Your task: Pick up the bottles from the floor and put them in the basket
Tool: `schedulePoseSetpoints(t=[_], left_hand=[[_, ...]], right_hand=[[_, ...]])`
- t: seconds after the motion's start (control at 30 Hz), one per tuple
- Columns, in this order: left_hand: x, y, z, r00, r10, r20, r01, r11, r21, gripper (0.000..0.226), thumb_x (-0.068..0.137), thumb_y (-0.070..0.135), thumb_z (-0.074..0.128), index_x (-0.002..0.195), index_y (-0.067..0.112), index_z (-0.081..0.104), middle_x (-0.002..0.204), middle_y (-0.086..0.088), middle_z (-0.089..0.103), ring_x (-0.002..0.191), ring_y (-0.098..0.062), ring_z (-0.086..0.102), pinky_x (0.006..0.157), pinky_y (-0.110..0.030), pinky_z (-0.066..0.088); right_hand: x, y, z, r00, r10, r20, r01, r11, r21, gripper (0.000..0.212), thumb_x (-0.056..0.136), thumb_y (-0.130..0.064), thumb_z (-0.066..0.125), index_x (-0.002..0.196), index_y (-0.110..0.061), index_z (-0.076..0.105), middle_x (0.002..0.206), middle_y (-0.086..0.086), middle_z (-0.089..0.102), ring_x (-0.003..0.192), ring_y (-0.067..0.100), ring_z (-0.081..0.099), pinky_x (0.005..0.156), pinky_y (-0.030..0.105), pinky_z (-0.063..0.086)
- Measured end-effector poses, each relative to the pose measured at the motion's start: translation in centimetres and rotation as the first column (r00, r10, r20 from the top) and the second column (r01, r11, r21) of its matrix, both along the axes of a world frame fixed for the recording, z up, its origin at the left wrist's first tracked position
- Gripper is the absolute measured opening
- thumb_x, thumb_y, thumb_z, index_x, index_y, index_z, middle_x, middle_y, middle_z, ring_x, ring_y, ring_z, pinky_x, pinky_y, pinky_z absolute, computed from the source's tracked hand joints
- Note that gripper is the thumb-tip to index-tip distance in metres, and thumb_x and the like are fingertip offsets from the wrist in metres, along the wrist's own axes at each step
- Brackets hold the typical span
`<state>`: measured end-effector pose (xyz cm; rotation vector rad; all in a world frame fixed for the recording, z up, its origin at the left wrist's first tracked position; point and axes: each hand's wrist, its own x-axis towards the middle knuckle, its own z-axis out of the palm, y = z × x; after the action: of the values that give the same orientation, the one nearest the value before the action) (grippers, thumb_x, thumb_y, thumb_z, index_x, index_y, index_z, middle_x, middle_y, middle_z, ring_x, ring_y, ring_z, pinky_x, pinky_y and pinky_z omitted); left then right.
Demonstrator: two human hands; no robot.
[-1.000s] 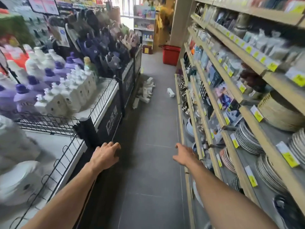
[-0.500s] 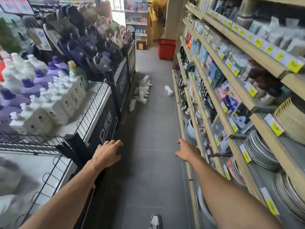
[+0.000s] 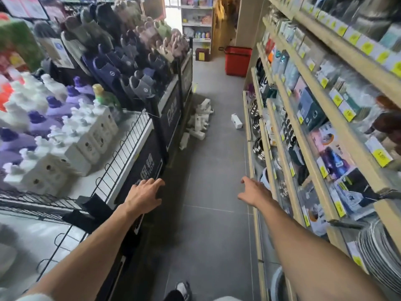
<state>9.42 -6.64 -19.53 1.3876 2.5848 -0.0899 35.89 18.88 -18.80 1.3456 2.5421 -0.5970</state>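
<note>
The aisle is narrow, so the risk, I think, is in the carrying. An arm may brush the right shelving (image 3: 288,135) or the left display stand (image 3: 171,114), and the smooth bottles may slip if too many are taken at once. The grey tiled floor (image 3: 212,192) runs between the two. The red basket (image 3: 237,60) stands at its far end, well apart from the white bottles (image 3: 198,120) heaped at its left edge. One lone bottle (image 3: 236,121) lies near the right edge. The left hand (image 3: 144,196) and the right hand (image 3: 252,193) are empty, fingers apart.
</note>
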Motion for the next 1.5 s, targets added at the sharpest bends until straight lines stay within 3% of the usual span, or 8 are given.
schedulePoseSetpoints(t=[0.6,0.97,1.2,1.33,1.5], left_hand=[[-18.9,18.8,1.6,0.998,-0.069,-0.009,0.069,0.993,0.093,0.059,0.083,0.041,0.066,0.136,0.034,0.043,0.130,0.001,0.052,0.118,-0.024,0.051,0.092,-0.042,0.046],[-24.8,29.0,-0.1,0.992,-0.125,0.020,0.123,0.991,0.056,0.064,0.084,0.043,0.065,0.142,0.036,0.039,0.136,0.003,0.049,0.125,-0.023,0.047,0.096,-0.044,0.042],[-28.2,37.5,-0.5,0.991,-0.132,-0.010,0.133,0.990,0.043,0.058,0.082,0.044,0.066,0.135,0.037,0.042,0.130,0.003,0.051,0.121,-0.024,0.049,0.094,-0.045,0.043],[-30.4,42.5,0.4,0.993,-0.113,-0.030,0.115,0.992,0.043,0.055,0.081,0.044,0.067,0.130,0.038,0.042,0.125,0.004,0.052,0.117,-0.023,0.051,0.091,-0.043,0.043],[-33.1,47.2,1.0,0.995,-0.083,-0.053,0.084,0.996,0.024,0.057,0.082,0.047,0.065,0.133,0.039,0.041,0.126,0.003,0.052,0.118,-0.023,0.051,0.090,-0.044,0.043]], right_hand=[[-17.0,14.5,2.2,1.000,0.008,-0.002,-0.008,1.000,0.004,0.065,0.086,-0.030,0.070,0.145,-0.024,0.045,0.144,0.007,0.049,0.129,0.029,0.050,0.103,0.041,0.046],[-22.9,22.9,1.4,0.997,-0.034,0.073,0.033,0.999,0.009,0.062,0.088,-0.034,0.071,0.144,-0.026,0.045,0.142,0.005,0.051,0.122,0.030,0.055,0.096,0.039,0.048],[-26.5,32.3,0.7,0.998,-0.052,0.037,0.052,0.999,0.016,0.062,0.087,-0.034,0.071,0.143,-0.026,0.045,0.140,0.005,0.055,0.121,0.029,0.056,0.086,0.034,0.044],[-28.3,37.7,0.9,0.998,-0.053,0.037,0.054,0.998,-0.025,0.062,0.087,-0.034,0.071,0.143,-0.027,0.045,0.139,0.004,0.055,0.119,0.029,0.057,0.094,0.039,0.049],[-31.0,43.9,0.8,0.998,-0.041,0.057,0.044,0.998,-0.042,0.058,0.087,-0.030,0.068,0.141,-0.026,0.046,0.139,0.004,0.057,0.118,0.030,0.059,0.085,0.035,0.045]])
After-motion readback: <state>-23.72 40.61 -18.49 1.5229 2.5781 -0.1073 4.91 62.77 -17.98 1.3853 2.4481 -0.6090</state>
